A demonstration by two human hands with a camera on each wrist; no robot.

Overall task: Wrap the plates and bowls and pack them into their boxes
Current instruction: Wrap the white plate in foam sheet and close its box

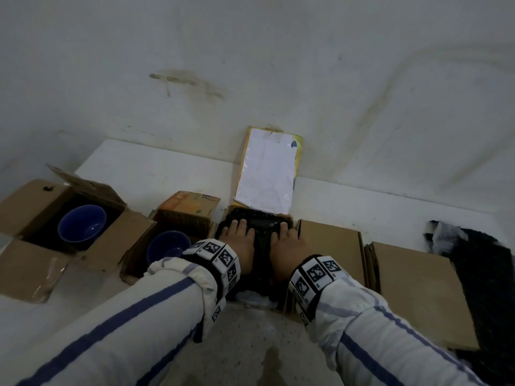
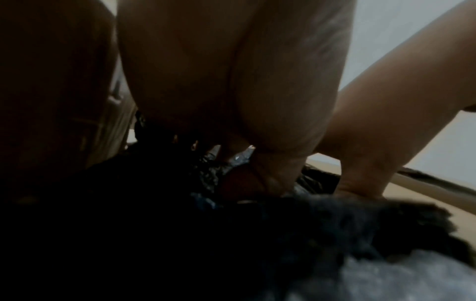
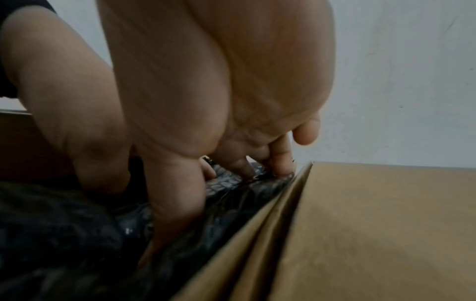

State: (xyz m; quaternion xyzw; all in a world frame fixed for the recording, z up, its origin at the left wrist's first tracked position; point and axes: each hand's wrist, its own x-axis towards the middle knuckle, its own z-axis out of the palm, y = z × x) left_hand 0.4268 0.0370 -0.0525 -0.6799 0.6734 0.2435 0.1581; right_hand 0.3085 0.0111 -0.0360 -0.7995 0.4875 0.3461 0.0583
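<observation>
A bundle in black bubble wrap [image 1: 262, 224] lies inside an open box whose white-lined lid [image 1: 267, 171] stands up against the wall. My left hand [image 1: 237, 235] and right hand [image 1: 284, 238] lie side by side on the bundle and press it down with straight fingers. The left wrist view shows my left hand [image 2: 247, 179] on the dark wrap [image 2: 180, 224]. In the right wrist view my fingers [image 3: 280, 163] touch the wrap [image 3: 226, 187] beside the box's cardboard flap [image 3: 360, 224]. A blue bowl [image 1: 82, 223] sits in an open box [image 1: 25, 207] at the left, and a second blue bowl [image 1: 167, 245] in the neighbouring box.
An orange printed carton [image 1: 192, 204] stands behind the second bowl. Flat cardboard flaps [image 1: 412, 285] spread to the right of the hands. More black wrap [image 1: 485, 274] lies at the far right. The white table [image 1: 156, 171] ends at the grey wall [image 1: 250, 65].
</observation>
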